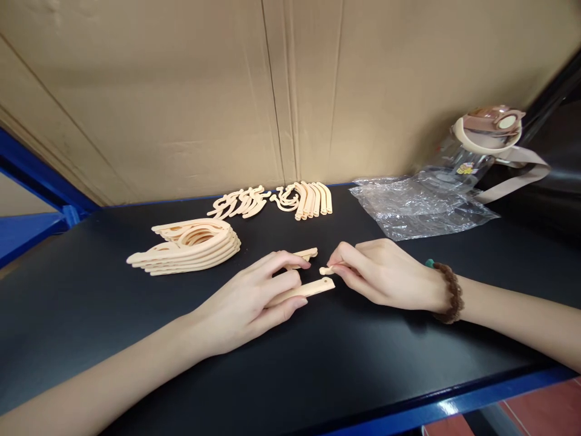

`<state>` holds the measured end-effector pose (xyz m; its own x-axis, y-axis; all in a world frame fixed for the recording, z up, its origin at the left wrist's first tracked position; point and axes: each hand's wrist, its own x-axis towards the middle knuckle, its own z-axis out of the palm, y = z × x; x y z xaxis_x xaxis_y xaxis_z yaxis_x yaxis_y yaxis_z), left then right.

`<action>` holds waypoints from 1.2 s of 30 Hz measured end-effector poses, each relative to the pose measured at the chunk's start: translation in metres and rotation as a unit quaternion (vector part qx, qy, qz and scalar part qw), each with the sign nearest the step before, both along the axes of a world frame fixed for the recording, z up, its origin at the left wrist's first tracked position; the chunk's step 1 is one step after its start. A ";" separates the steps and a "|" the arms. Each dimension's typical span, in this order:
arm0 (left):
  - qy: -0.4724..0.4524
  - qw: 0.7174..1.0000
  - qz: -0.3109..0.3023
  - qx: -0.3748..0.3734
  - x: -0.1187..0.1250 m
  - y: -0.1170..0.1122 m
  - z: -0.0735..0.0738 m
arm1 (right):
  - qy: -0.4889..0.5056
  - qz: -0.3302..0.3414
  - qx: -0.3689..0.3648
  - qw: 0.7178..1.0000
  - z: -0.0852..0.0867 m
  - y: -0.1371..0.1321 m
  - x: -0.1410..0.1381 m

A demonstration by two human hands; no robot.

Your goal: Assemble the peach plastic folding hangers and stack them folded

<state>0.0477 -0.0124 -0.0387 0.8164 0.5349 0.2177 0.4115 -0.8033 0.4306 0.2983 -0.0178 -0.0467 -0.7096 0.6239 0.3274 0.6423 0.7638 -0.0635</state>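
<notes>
My left hand (258, 290) is closed over a beige plastic hanger part (318, 287). One flat bar of it, with a small hole near its end, sticks out between thumb and fingers, and another beige end shows beyond the fingertips. Just to the right, my right hand (379, 272) pinches a beige hanger hook (325, 270) by thumb and fingers. Only its knobbed tip shows, close above the bar's holed end; the rest is hidden by the hand. Whether the two pieces touch, I cannot tell.
On the black tabletop (318, 375) lie a stack of beige hanger bodies (200, 263), a pile of small curved pieces (240, 201), several hooks (287, 198) and a row of curved arms (314, 200). Clear plastic bags (408, 209) and a strapped bottle (472, 145) are at right. Cardboard (181, 97) stands behind.
</notes>
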 end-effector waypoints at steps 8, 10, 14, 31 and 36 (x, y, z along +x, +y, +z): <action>-0.018 0.999 0.007 0.030 0.003 -0.001 -0.005 | 0.026 0.040 0.003 0.999 0.000 0.002 -0.001; -0.015 0.999 0.006 0.037 0.003 -0.002 -0.004 | 0.038 0.055 -0.028 0.997 0.000 0.004 0.000; -0.014 0.999 0.007 0.039 0.003 -0.002 -0.003 | 0.049 0.066 -0.075 0.994 0.002 0.006 0.002; -0.010 0.999 0.010 0.053 0.004 0.000 -0.005 | 0.027 0.053 -0.133 0.989 0.000 0.002 0.000; -0.020 0.999 0.007 0.037 0.004 0.000 -0.005 | 0.011 0.051 -0.142 0.988 0.000 0.001 0.000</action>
